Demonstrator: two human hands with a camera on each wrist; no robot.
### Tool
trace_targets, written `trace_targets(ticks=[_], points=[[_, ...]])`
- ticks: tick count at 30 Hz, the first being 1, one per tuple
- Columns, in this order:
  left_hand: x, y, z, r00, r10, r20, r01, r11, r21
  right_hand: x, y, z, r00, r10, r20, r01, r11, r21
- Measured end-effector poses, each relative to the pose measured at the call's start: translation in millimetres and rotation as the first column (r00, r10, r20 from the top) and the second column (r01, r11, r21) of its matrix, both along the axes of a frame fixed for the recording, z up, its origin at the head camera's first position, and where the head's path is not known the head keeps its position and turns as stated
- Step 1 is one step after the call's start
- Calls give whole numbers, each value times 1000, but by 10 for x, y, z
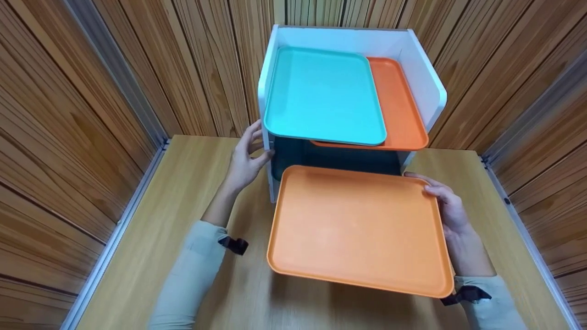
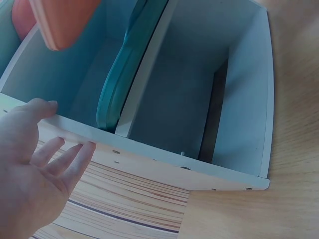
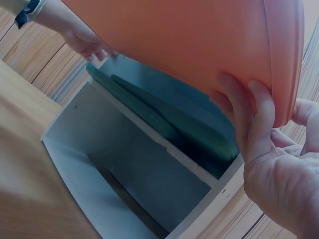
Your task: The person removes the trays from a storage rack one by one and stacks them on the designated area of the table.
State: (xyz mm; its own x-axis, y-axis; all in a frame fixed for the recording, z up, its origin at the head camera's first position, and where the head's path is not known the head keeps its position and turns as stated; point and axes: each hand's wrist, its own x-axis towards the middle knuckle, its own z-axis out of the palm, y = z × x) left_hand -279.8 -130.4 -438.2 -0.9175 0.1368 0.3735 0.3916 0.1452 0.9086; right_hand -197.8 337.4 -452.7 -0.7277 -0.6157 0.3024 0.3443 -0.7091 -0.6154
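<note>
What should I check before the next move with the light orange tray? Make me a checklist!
1. Right hand holding the light orange tray: ok, gripping near one corner.
2. Left hand on the white shelf: ok, at its left side panel.
3. Nothing riding on the light orange tray: ok, its top shows bare.
4. Gap above the green trays: ok, open space shows over them.
5. Light orange tray not bumping the shelf: cannot tell, they overlap from above.
6. Top trays lined up: not ok, the turquoise tray leaves the right side of the darker orange tray uncovered.
</note>
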Motion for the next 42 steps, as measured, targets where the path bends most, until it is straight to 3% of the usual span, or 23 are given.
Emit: trace_targets(ticks=[5, 11, 18, 24, 42], points=[[-1, -2, 0, 1000, -1, 13, 1, 1000, 7, 0, 2, -56, 994, -102, -50, 106, 989, 106], [-5, 0, -8, 1000, -9, 6, 9, 1000, 7, -16, 19, -158, 997, -55, -46, 59, 995, 83], [4, 6, -4, 1000, 9, 29, -8, 1000, -10, 5, 36, -267, 987, -96, -129, 114, 984, 137], [13, 7, 0, 999, 17, 36, -17, 1000, -13, 41, 41, -325, 987, -60, -149, 83, 985, 154], [-4, 2, -4, 1000, 17, 23, -17, 1000, -6, -5, 19, -555, 978, -71, -197, 131, 941, 313]])
